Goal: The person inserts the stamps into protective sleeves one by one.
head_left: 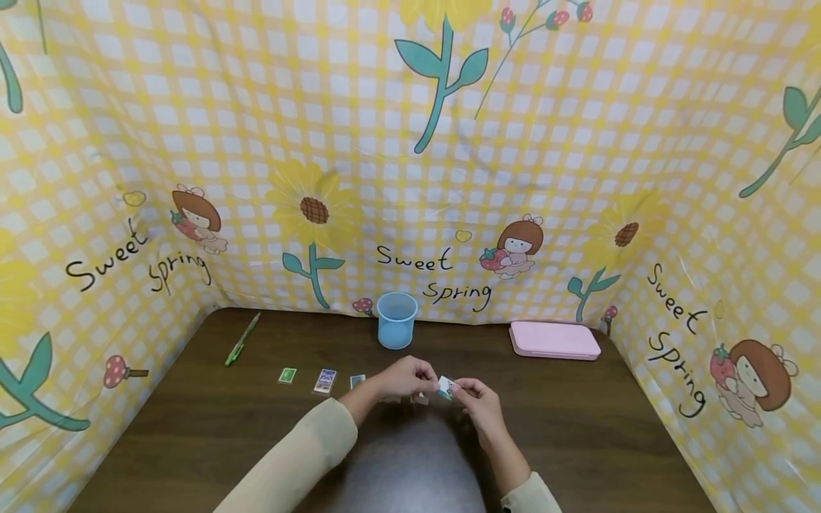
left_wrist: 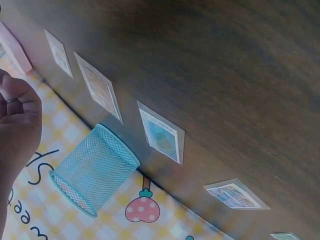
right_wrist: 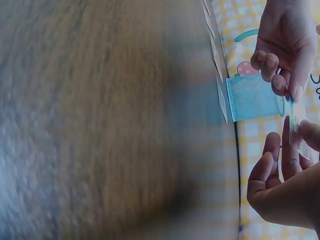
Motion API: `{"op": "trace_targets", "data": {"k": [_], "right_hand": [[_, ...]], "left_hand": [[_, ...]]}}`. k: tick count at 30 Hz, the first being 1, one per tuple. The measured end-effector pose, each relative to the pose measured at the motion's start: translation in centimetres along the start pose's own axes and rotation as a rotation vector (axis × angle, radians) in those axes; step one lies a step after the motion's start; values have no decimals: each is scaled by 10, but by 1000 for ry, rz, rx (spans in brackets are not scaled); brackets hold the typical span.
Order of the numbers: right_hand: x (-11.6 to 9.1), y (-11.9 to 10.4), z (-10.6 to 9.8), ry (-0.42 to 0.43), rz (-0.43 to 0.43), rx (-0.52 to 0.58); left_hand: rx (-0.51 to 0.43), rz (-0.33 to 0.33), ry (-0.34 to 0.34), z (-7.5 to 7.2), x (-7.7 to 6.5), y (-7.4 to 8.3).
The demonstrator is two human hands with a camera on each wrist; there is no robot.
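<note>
Above the table, both hands hold a small stamp-like picture card (head_left: 446, 387) in a clear sleeve. My left hand (head_left: 405, 376) pinches its left edge between thumb and fingertips. From the other side, my right hand (head_left: 482, 410) grips it with the thumb on its face and fingers behind. In the right wrist view, the card (right_wrist: 296, 120) is seen nearly edge-on between the two hands. Below them, similar sleeved cards lie in a row: a green one (head_left: 287, 375), a purple one (head_left: 325, 381), a blue one (left_wrist: 162, 135) and others partly hidden by the hands in the head view.
A blue mesh pen cup (head_left: 396, 324) stands at the table's back edge, behind the row. To the right lies a pink case (head_left: 555, 340); at the far left is a green pen (head_left: 242, 340). Yellow checked cloth (head_left: 410, 178) walls in the dark wooden table (head_left: 192, 442).
</note>
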State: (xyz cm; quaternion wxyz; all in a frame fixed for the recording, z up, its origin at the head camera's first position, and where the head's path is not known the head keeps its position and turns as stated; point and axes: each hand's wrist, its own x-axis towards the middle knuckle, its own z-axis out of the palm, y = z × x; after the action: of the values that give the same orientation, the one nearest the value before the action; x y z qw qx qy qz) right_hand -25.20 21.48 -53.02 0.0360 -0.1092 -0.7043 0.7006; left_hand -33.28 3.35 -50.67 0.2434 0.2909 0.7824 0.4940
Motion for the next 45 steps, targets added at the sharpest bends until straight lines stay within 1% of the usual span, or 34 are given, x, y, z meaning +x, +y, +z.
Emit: {"op": "trace_targets", "data": {"k": [2, 5, 11, 13, 19, 27, 32, 34, 36, 39, 40, 43, 45], "right_hand": [[4, 7, 0, 8, -2, -1], [3, 9, 1, 18, -5, 0], [4, 8, 1, 19, 7, 7], [3, 6, 1, 9, 9, 8], [2, 4, 2, -25, 5, 11], [5, 8, 4, -17, 16, -6], [5, 8, 4, -11, 5, -27], [5, 8, 3, 19, -1, -41], [7, 8, 1, 67, 3, -44], [9, 8, -2, 143, 22, -28], [10, 7, -3, 154, 35, -14], [12, 6, -6, 148, 70, 30], [14, 6, -7, 136, 95, 22]], "left_hand": [[19, 7, -7, 1, 2, -2], [25, 12, -13, 1, 2, -4], [-75, -13, 7, -1, 0, -1], [-87, -18, 10, -2, -1, 0], [-82, -2, 10, -1, 0, -3], [-60, -6, 10, -1, 3, -6], [-55, -9, 10, 0, 4, -8], [-46, -9, 17, 0, 3, -8], [-42, -11, 30, -1, 2, -9], [-41, -12, 63, -4, 1, -10], [-44, -15, 75, -5, 0, -10], [-49, -19, 103, -8, -1, -11], [-55, -25, 114, -10, -2, -11]]}}
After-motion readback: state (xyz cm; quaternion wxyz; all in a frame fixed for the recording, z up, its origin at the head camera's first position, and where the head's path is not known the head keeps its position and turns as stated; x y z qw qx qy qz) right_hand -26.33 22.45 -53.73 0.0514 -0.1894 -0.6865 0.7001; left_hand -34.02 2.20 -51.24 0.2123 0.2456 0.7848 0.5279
